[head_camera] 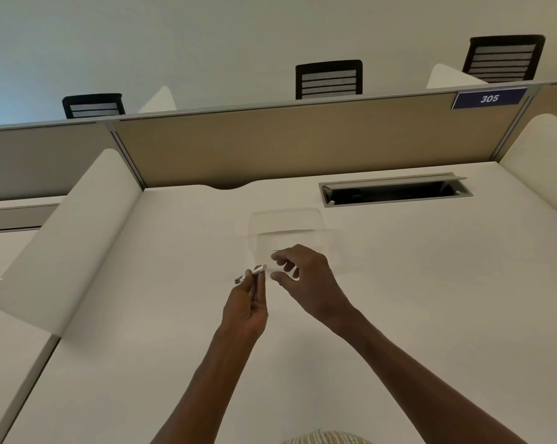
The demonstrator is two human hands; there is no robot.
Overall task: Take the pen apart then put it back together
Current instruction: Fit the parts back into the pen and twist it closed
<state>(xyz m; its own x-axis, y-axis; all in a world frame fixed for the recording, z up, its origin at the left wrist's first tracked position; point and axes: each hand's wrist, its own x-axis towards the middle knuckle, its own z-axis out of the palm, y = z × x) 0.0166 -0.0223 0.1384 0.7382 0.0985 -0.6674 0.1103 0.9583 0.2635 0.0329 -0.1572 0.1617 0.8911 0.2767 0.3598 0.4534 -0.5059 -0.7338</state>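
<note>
My left hand [248, 309] pinches a short white pen barrel [258, 270] between thumb and fingers, holding it above the white desk [430, 283]. The barrel's dark clip end points left and its open end points right. Just right of it, my right hand [312, 277] has its fingers curled around a thin, dark, rod-like pen part [277, 250], probably the refill. Only the tip of that part sticks out past the fingertips. The two hands are a small gap apart, and the barrel does not touch my right hand.
A clear plastic holder [286, 219] sits on the desk just beyond my hands. An open cable slot [395, 189] is at the back right. White curved side dividers [65, 238] and a beige partition [270, 145] with a "305" plate [489, 98] enclose the desk.
</note>
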